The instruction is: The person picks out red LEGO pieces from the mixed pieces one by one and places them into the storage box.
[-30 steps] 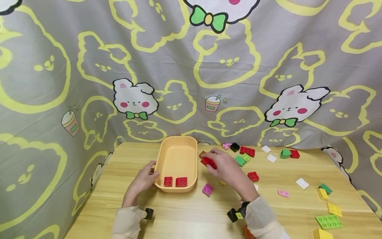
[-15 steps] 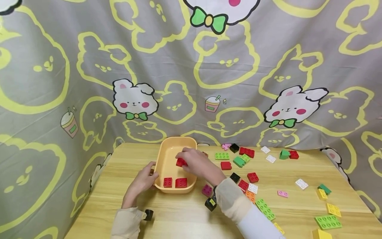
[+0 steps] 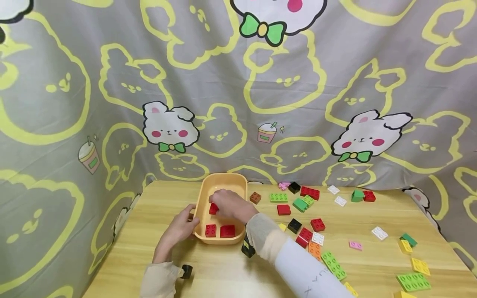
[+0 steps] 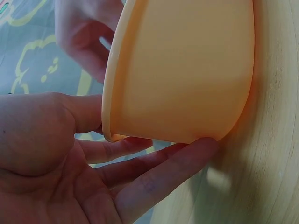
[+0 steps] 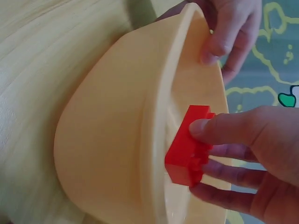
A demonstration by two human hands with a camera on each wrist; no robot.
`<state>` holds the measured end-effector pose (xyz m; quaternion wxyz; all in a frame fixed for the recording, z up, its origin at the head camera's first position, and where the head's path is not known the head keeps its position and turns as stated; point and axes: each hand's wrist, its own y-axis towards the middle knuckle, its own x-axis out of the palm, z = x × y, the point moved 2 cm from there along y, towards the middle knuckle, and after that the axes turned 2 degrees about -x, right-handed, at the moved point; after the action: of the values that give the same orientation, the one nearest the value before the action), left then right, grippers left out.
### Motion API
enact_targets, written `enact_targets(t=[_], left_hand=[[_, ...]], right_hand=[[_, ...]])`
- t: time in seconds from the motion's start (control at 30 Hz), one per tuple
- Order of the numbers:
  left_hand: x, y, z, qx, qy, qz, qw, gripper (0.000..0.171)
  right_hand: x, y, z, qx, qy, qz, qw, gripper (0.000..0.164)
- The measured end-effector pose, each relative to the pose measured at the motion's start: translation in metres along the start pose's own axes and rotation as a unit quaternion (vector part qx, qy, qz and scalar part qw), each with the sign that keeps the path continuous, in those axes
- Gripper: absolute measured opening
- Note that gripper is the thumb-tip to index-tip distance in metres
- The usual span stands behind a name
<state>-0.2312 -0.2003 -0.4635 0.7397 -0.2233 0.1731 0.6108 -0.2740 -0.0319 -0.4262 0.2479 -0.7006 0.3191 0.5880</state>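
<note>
My left hand (image 3: 180, 225) grips the left side of an orange plastic tray (image 3: 223, 180); in the left wrist view the thumb lies over the rim and the fingers spread under the outer wall (image 4: 187, 70). Inside the tray, my right hand (image 3: 232, 204) pinches a red toy brick (image 3: 213, 208). The right wrist view shows this brick (image 5: 187, 147) tilted between thumb and fingers, studs toward the fingers. Two more red bricks lie at the tray's near end, a square one (image 3: 210, 230) and a wider one (image 3: 227, 231).
Loose bricks are spread over the wooden table right of the tray, among them a brown brick (image 3: 255, 198), a light green brick (image 3: 278, 198), a red brick (image 3: 284, 210) and a black brick (image 3: 294, 225). A patterned grey curtain (image 3: 223, 91) hangs behind the table.
My right hand has carried the red brick leftward from above the table into the tray, and on toward its left side. The left hand has kept its grip on the tray.
</note>
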Motion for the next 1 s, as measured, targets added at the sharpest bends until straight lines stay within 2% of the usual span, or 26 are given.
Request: enact_targets(t=[0.17,0.5,0.8,1.0], left_hand=[[0.001,-0.003,-0.004,-0.001,-0.002,0.002,1.0,0.043],[0.0,-0.001,0.0,0.013,-0.013,0.004,0.9998,0.043],[0.003,0.002,0.001,0.012,-0.01,0.003,0.9999,0.04],[0.003,0.002,-0.001,0.008,-0.004,0.008,0.9999,0.039]], right_hand=[[0.01,0.006,-0.008,0.002,-0.009,-0.027,1.0,0.011],[0.019,0.016,-0.011,0.005,-0.007,-0.026,1.0,0.011],[0.023,0.015,-0.011,0.01,-0.012,-0.021,1.0,0.009],[0.014,0.01,-0.012,0.016,-0.007,-0.011,1.0,0.011]])
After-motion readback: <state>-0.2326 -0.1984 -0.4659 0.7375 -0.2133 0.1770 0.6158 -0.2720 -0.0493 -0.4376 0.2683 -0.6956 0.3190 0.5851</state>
